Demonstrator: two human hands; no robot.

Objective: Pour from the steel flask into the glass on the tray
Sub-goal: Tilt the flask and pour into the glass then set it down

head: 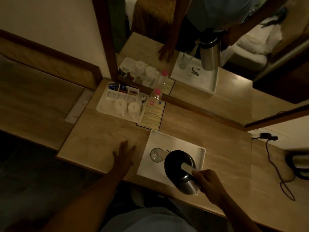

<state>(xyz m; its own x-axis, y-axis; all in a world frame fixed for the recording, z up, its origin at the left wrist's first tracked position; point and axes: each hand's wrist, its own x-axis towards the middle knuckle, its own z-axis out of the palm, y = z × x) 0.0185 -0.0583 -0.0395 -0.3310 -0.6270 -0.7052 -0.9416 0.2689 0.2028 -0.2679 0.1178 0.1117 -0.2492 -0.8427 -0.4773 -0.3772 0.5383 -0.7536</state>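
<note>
Steel flask (pixel 181 171): dark domed lid with a pale lever across the top, brushed steel body showing below it. Held above the near right part of the white tray (pixel 187 144), lid end leaning toward the glass. Whether any liquid leaves the spout cannot be told in this dim light.

Right hand (pixel 206 181): grip clamped on the flask at its handle side, fingers wrapped round, thumb near the pale lever.

Glass (pixel 156 155): clear, upright, seen from above, standing on the left part of the white tray, just beside the flask's lid.

Left hand (pixel 124 154): grip apart, palm down and fingers spread flat on the bench (pixel 100 131), just left of the tray, holding nothing.

White tray: square, raised rim, dark printed mark partly hidden under the flask, set at the near edge of the bench.

Condiment tray (pixel 107 108): pale, at the far left of the bench against the mirror (pixel 209 56). It carries a row of small compartments with sachets (pixel 115 86), two white cups (pixel 127 107) turned upside down, and a spoon (pixel 143 98).

Small bottle (pixel 156 96): clear, pink cap, upright, just right of the condiment tray.

Printed card (pixel 151 116): lying flat, dark border, between the condiment tray and the white tray.

Cable (pixel 275 168): dark, trailing across the right end of the bench from a wall plug (pixel 265 136).

Mirror: wood-framed, reflecting the flask, glass, both trays and both arms.
</note>
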